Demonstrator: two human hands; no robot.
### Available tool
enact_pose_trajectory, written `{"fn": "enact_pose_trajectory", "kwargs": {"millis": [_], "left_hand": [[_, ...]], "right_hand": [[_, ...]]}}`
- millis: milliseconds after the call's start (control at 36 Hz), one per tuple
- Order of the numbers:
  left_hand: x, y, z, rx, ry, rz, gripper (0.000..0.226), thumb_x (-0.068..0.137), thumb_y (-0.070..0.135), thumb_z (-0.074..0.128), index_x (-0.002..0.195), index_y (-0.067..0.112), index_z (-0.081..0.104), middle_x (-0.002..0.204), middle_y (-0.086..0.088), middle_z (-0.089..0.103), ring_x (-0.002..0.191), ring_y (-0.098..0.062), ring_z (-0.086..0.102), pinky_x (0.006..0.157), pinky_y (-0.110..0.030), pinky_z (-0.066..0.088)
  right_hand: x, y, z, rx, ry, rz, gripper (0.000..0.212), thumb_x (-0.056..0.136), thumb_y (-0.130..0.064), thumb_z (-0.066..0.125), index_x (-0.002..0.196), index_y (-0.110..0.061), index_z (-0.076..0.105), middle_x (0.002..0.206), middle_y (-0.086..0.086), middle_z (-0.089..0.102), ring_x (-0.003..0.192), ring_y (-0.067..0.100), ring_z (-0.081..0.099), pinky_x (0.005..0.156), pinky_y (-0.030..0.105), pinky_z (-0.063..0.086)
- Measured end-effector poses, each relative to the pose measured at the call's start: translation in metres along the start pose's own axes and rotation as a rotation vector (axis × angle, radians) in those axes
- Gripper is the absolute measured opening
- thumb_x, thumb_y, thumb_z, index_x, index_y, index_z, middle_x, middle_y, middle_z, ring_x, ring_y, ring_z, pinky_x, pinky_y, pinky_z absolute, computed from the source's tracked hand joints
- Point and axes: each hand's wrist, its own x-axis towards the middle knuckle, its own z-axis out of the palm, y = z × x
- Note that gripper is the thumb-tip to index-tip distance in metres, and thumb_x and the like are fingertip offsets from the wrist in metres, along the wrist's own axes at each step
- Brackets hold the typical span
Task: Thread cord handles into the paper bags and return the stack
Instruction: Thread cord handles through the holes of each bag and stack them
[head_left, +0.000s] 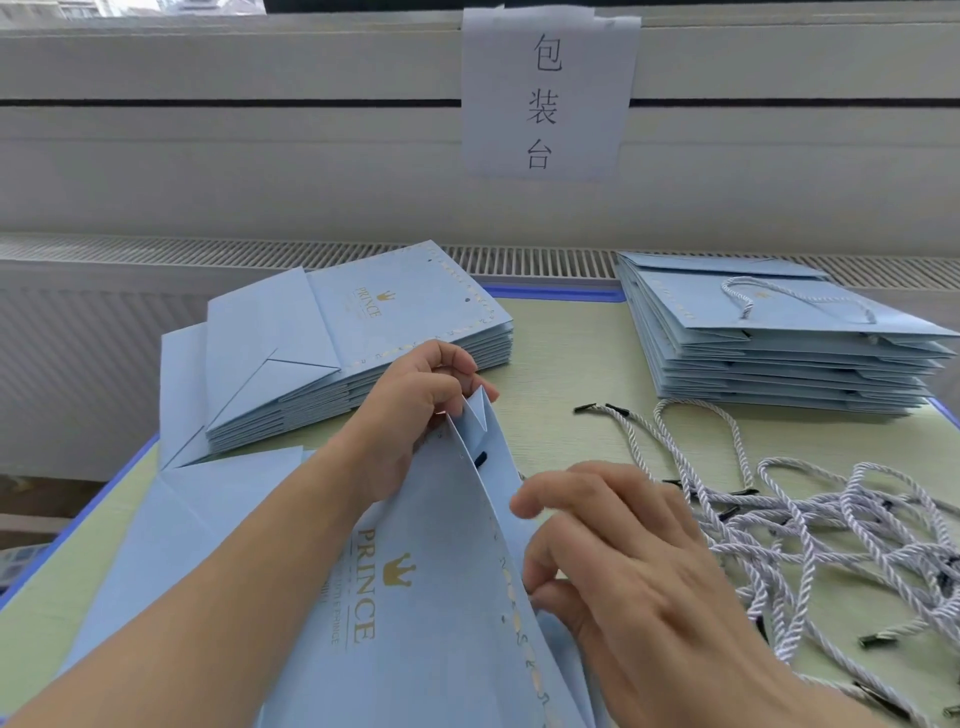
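1. Paper bag (415, 597), pale blue with gold "PRINCE" lettering and a crown, lies folded at the near edge of the table, its open mouth lifted toward the right.
2. Left hand (415, 410) reaches across the bag from the lower left, fingers curled over the far top corner and pinching the raised paper edge.
3. Right hand (623, 571) comes in from the lower right, back of the hand up, thumb and bent fingers pinching the bag's mouth edge lower down; the forefinger is blurred.
4. A dark cord tip (480, 460) pokes through a hole in the bag between the two hands.
5. Table (566, 374) has a light green top with a blue rim and stands against a white wall with a slatted vent.
6. Stack of flat bags (363, 332) sits behind the left hand; a second stack (779, 353), with a cord handle on top, sits at the far right.
7. Loose twisted cords (831, 519) lie tangled just right of the right hand.
8. A paper sign (548, 93) with Chinese characters hangs on the wall.
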Motion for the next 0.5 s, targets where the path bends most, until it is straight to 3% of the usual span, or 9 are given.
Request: {"fn": "enact_pose_trajectory", "kwargs": {"millis": [139,194,250,306,361,417,500], "left_hand": [[-0.001,0.001,-0.001,-0.014,0.007,-0.012,0.035,0.053,0.001,0.041,0.084,0.012,0.052,0.07,0.001,0.069,0.069,-0.015,0.054,0.063,-0.027,0.04],[0.0,0.002,-0.002,-0.027,0.01,-0.024,0.037,0.051,0.001,0.041,0.084,0.012,0.052,0.071,0.0,0.069,0.066,-0.014,0.054,0.06,-0.027,0.04],[-0.001,0.001,-0.001,-0.025,0.0,-0.023,0.031,0.061,-0.004,0.041,0.085,0.012,0.051,0.071,0.0,0.069,0.068,-0.015,0.054,0.061,-0.027,0.041],[-0.001,0.001,-0.001,-0.016,-0.009,-0.023,0.034,0.056,-0.001,0.041,0.086,0.012,0.051,0.072,0.0,0.069,0.068,-0.015,0.055,0.06,-0.026,0.041],[-0.001,0.0,-0.001,-0.02,-0.012,-0.022,0.041,0.047,0.002,0.04,0.085,0.012,0.052,0.072,-0.001,0.069,0.066,-0.014,0.055,0.06,-0.027,0.041],[0.0,0.0,-0.001,-0.027,-0.012,-0.023,0.041,0.046,0.003,0.04,0.084,0.012,0.052,0.072,-0.001,0.069,0.067,-0.015,0.054,0.062,-0.028,0.041],[0.0,0.0,-0.001,-0.036,-0.009,-0.019,0.042,0.046,0.003,0.04,0.085,0.012,0.053,0.073,-0.001,0.068,0.069,-0.017,0.053,0.065,-0.03,0.04]], "right_hand": [[0.004,0.009,-0.019,0.45,-0.2,0.009,0.007,0.093,-0.034,0.045,0.086,-0.034,0.043,0.086,-0.017,0.056,0.076,-0.002,0.049,0.067,0.013,0.039],[0.005,0.015,-0.026,0.642,-0.33,0.066,0.008,0.092,-0.031,0.046,0.085,-0.035,0.049,0.086,-0.016,0.06,0.073,-0.001,0.052,0.066,0.01,0.039],[0.007,0.022,-0.03,0.7,-0.444,0.085,0.007,0.09,-0.029,0.05,0.084,-0.03,0.055,0.082,-0.016,0.06,0.071,0.001,0.052,0.066,0.012,0.04],[0.009,0.026,-0.032,0.765,-0.513,0.11,0.007,0.088,-0.032,0.058,0.084,-0.03,0.062,0.083,-0.016,0.061,0.075,0.004,0.055,0.071,0.015,0.041],[0.012,0.03,-0.032,0.859,-0.473,0.161,0.02,0.09,-0.042,0.059,0.083,-0.027,0.07,0.085,-0.012,0.064,0.079,0.009,0.059,0.075,0.021,0.045],[0.014,0.036,-0.028,0.866,-0.323,0.229,0.033,0.088,-0.053,0.053,0.085,-0.026,0.072,0.082,-0.006,0.067,0.078,0.016,0.062,0.072,0.024,0.047],[0.018,0.049,-0.019,0.608,-0.106,0.369,0.026,0.08,-0.052,0.052,0.09,-0.035,0.069,0.079,-0.007,0.066,0.065,0.017,0.055,0.061,0.025,0.043]]}}
